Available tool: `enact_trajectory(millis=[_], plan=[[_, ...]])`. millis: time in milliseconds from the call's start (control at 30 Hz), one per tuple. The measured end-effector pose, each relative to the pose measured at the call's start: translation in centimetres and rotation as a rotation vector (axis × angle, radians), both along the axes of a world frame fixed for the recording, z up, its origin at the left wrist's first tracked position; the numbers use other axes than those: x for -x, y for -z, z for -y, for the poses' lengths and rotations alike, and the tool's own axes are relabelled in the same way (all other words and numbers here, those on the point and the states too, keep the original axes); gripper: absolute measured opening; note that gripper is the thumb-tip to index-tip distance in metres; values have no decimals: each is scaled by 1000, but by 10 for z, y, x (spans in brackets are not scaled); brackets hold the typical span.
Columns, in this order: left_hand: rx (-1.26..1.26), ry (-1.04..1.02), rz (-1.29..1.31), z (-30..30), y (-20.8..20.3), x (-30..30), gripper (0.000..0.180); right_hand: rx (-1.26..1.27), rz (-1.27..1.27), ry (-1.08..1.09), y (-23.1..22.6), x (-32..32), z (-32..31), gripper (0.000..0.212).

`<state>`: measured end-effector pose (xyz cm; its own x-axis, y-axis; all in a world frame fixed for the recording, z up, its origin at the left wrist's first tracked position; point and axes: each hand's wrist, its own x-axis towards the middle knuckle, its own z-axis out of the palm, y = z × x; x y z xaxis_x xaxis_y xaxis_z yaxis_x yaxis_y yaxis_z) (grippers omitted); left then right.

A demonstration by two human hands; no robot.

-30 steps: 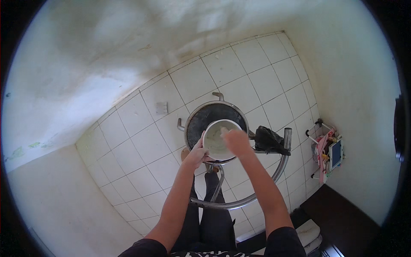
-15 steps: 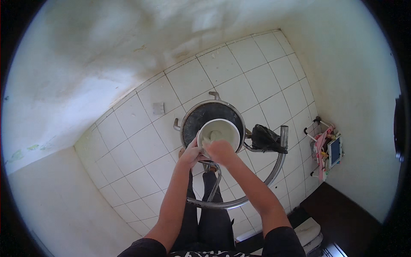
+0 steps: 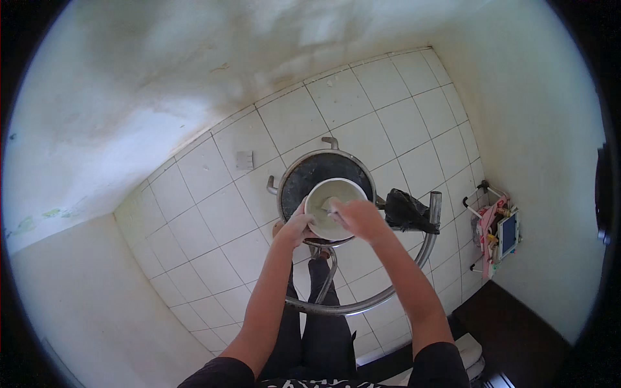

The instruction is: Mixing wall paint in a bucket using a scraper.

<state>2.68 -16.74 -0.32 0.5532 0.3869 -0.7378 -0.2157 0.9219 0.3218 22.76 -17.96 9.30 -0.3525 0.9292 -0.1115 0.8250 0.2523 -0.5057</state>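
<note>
A white round tub (image 3: 349, 183) rests on the black seat (image 3: 299, 178) of a metal-framed stool. Pale, creamy stuff (image 3: 331, 226) lies inside it. My left hand (image 3: 297, 227) grips the tub's left side, fingers curled round the wall near the rim. Over the right part of the opening, my right hand (image 3: 358, 218) is closed with its fingertips reaching inside. A small light-coloured end shows by those fingers, but what it belongs to is too small to tell.
A bent metal tube (image 3: 362, 306) curves from the stool around towards my legs. A black plastic bag (image 3: 406, 210) hangs on its right side. Farther right, a pink folding frame (image 3: 495, 223) stands by the wall. A small grey square (image 3: 244, 160) lies on the tiled floor.
My right hand has moved right, from the tub's near left part to its right side. The left hand keeps its grip. The whole view has shifted slightly.
</note>
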Motion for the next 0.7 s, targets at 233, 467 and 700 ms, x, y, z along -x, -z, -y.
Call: enact_trajectory(millis=[233, 467, 700], plan=[[-8, 54, -76, 2, 12, -7, 99, 22, 327, 140, 14, -23, 13, 22], [-214, 165, -290, 37, -36, -3, 99, 184, 49, 693, 16, 20, 82, 21], [-390, -14, -216, 42, -86, 29, 102, 133, -449, 1049, -48, 72, 77, 22]])
